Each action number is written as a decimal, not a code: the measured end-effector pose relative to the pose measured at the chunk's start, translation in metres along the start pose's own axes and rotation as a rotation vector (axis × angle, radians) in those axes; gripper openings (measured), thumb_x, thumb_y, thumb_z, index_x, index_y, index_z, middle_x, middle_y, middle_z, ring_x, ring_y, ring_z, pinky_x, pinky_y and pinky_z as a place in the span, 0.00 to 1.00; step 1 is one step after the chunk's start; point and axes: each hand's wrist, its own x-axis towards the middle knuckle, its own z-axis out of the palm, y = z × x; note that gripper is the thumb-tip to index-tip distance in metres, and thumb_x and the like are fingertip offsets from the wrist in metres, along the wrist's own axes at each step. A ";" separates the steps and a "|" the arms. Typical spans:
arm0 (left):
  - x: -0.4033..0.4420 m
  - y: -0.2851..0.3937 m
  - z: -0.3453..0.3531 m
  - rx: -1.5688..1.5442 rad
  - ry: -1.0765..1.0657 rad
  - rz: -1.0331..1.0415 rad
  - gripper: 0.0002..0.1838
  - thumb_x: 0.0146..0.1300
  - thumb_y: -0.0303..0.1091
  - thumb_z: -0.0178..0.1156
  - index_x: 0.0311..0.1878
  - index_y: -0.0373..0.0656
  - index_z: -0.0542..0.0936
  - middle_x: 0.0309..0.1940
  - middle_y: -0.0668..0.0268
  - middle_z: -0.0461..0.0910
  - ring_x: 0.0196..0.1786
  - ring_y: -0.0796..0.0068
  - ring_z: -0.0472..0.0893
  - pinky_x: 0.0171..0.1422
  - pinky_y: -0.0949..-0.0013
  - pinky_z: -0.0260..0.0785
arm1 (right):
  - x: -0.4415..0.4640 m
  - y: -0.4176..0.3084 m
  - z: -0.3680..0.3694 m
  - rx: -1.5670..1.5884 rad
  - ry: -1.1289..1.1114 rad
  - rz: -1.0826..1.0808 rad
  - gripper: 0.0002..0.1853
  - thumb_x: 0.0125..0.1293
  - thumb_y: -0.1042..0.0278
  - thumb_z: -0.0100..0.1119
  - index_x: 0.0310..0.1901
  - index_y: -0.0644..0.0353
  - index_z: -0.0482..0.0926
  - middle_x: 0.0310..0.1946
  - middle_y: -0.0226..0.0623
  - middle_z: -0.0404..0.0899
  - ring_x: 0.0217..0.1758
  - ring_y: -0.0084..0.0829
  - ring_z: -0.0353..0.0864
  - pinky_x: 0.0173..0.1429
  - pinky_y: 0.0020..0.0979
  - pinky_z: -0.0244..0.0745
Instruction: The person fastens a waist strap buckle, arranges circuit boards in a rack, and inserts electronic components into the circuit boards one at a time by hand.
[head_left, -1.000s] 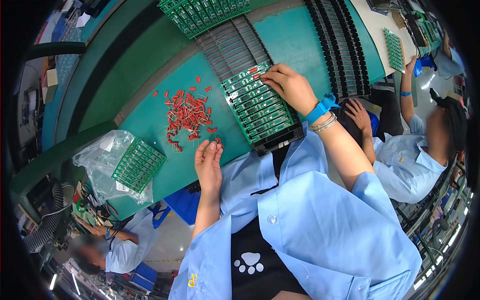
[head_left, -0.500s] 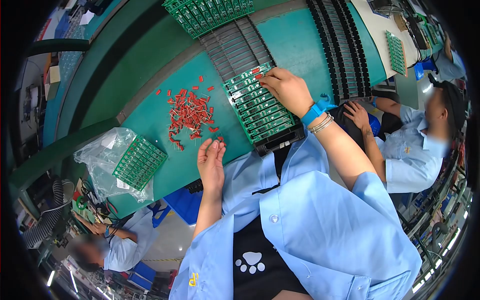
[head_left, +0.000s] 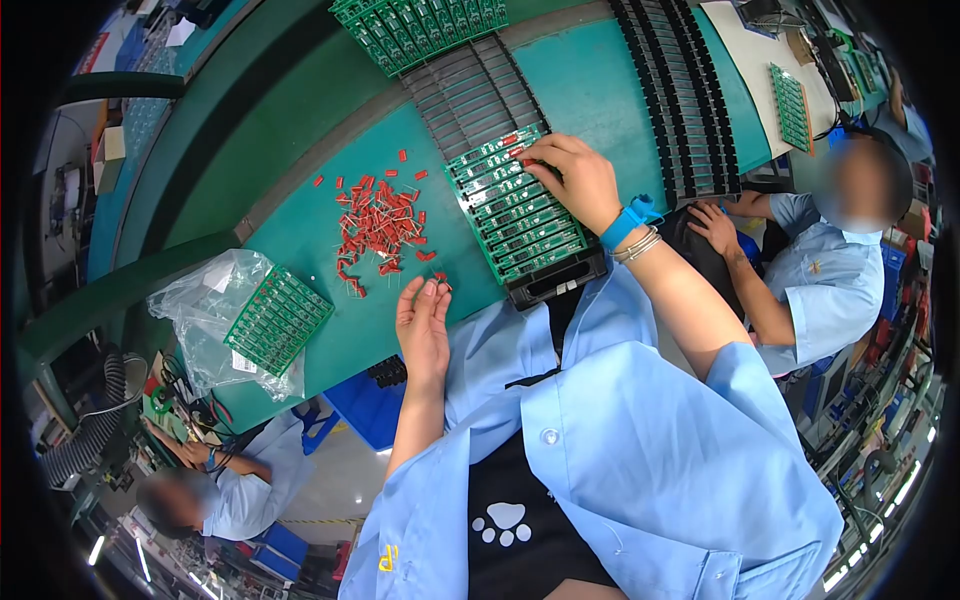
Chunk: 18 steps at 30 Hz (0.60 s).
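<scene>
My right hand (head_left: 575, 178), with a blue band at the wrist, pinches a small red component (head_left: 526, 162) at the upper rows of a green circuit board panel (head_left: 520, 212). The panel lies in a black rack (head_left: 560, 283), and another red part shows near its top edge. My left hand (head_left: 424, 312) holds a red component (head_left: 441, 279) between thumb and fingertips, left of the panel's lower end. A pile of red components with thin leads (head_left: 378, 225) lies on the green table (head_left: 310, 215), beyond my left hand.
A green board panel (head_left: 278, 320) lies on a clear plastic bag (head_left: 195, 318) at the left. More boards (head_left: 420, 28) stand at the top. Black racks (head_left: 680, 100) lie at the right. One co-worker (head_left: 825, 265) sits right, another (head_left: 255, 465) lower left.
My right hand stays over the upper rows of the panel with slight finger movement. My left hand barely moves. The co-worker at the right has shifted posture and turned the head.
</scene>
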 end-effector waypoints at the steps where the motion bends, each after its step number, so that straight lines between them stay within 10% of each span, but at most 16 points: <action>1: 0.000 0.000 0.000 0.002 0.006 0.002 0.13 0.61 0.25 0.58 0.50 0.39 0.72 0.40 0.62 0.78 0.44 0.73 0.79 0.52 0.75 0.72 | -0.001 0.000 0.001 0.000 0.019 0.001 0.06 0.57 0.68 0.60 0.37 0.50 0.82 0.36 0.20 0.78 0.36 0.27 0.77 0.38 0.25 0.72; 18: -0.013 -0.005 -0.011 -0.069 0.038 0.061 0.12 0.62 0.25 0.57 0.49 0.39 0.73 0.41 0.62 0.79 0.45 0.74 0.79 0.52 0.75 0.73 | 0.005 0.006 -0.004 -0.060 -0.100 -0.104 0.06 0.58 0.67 0.57 0.38 0.52 0.80 0.33 0.25 0.76 0.32 0.33 0.77 0.35 0.30 0.74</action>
